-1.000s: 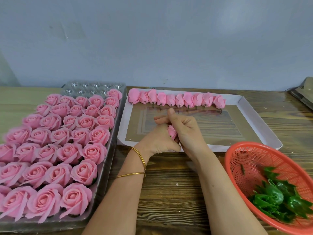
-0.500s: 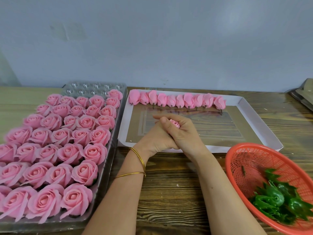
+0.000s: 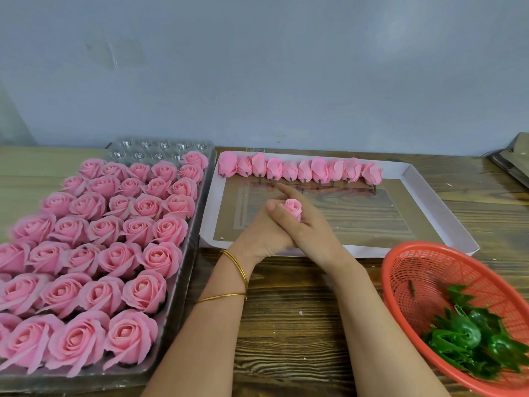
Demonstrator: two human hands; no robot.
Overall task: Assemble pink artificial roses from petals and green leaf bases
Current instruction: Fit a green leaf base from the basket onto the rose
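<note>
A small pink rosebud [image 3: 293, 208] stands upright between my two hands, above the white tray [image 3: 440, 222]. My left hand [image 3: 262, 233] wraps under it, two gold bangles on the wrist. My right hand [image 3: 313, 227] closes over the left one, thumb against the bud, index finger stretched toward the far row. A row of several pink petal buds [image 3: 300, 169] on short stems lies along the tray's far edge. Green leaf bases [image 3: 469, 342] are heaped in a red mesh basket [image 3: 406, 270] at the right.
A clear plastic tray [image 3: 183, 282] on the left holds several finished pink roses [image 3: 114, 242], with a few vacant cells at its far end. Everything sits on a dark wooden table [image 3: 292, 316] against a grey wall. A dark object [image 3: 512, 161] lies at the far right edge.
The bud has come up from low between my palms to stand upright on top of my clasped hands. My right index finger has stretched out. Both hands stay over the tray's near edge.
</note>
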